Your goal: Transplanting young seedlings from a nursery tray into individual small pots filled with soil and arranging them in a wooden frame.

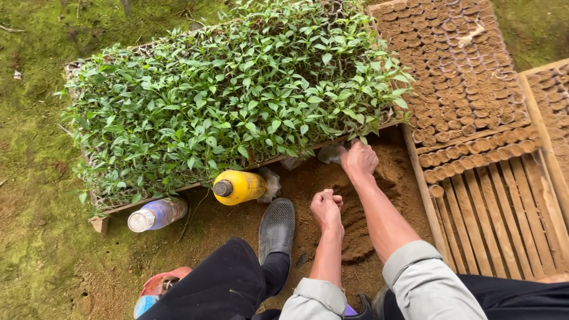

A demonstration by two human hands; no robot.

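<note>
My right hand (358, 160) reaches forward onto the loose brown soil (391, 178), fingers curled at the edge of the seedling tray, next to a small clear plastic piece (329, 154). My left hand (326, 208) is closed in a fist just above the soil heap; what it holds, if anything, is hidden. A wide wooden tray of dense green seedlings (231, 101) stands right in front of both hands.
A wooden slatted tray (492, 207) on the right carries rows of small soil-filled pots (456, 71). A yellow bottle (238, 186) and a clear bottle (156, 214) lie by the seedling tray. My dark shoe (276, 228) rests on the soil. Mossy ground lies left.
</note>
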